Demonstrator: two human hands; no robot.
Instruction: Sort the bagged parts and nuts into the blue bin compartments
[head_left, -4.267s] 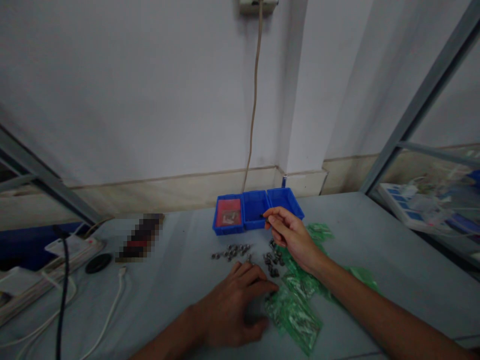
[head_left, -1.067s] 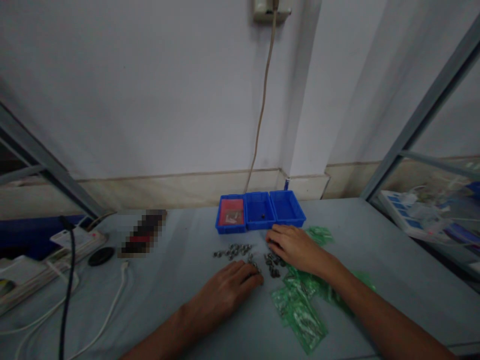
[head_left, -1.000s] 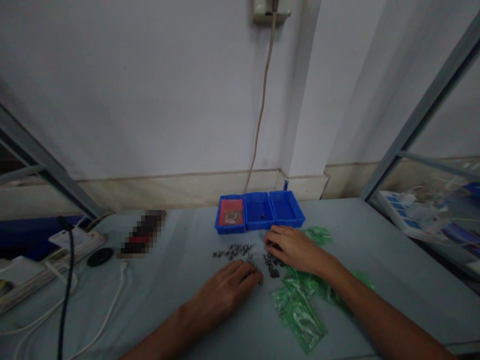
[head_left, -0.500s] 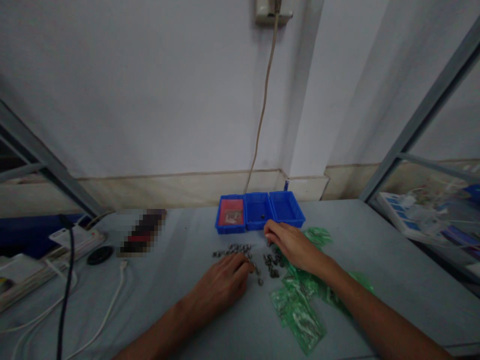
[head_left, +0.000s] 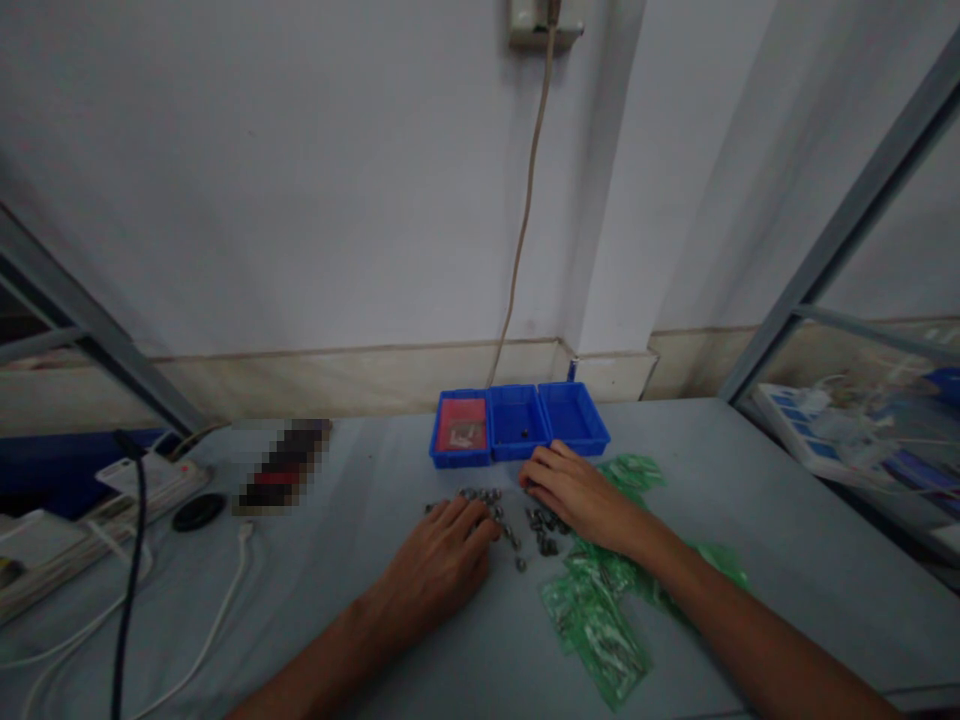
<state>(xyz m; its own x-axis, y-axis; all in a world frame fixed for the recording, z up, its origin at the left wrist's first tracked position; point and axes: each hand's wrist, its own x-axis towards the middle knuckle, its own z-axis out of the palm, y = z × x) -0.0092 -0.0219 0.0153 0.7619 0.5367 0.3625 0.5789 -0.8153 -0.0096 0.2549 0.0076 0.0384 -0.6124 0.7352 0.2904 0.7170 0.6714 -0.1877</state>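
My left hand (head_left: 444, 555) rests palm down over a loose cluster of small shiny metal parts (head_left: 491, 497), its bent fingers a little apart and touching the near side. Its fingertips are partly hidden. To the right, my right hand (head_left: 581, 495) is closed in a pinch, with a small dark metal part just showing at its fingertips. Below it lies a second cluster of small metal parts (head_left: 546, 535), partly covered by the hand. Green transparent bags (head_left: 604, 635) holding small metal pieces lie under and beside my right forearm.
Three joined blue bins stand behind the hands: the left bin (head_left: 460, 461) holds a red card and a small clear packet, the middle bin (head_left: 516, 405) a few tiny parts. A pixelated dark object (head_left: 285, 465), a black disc (head_left: 199, 511) and a white cable (head_left: 229, 595) lie left.
My left hand has shifted slightly left and its fingers have spread a little over the parts. My right hand has moved slightly left, toward the gap between the clusters.
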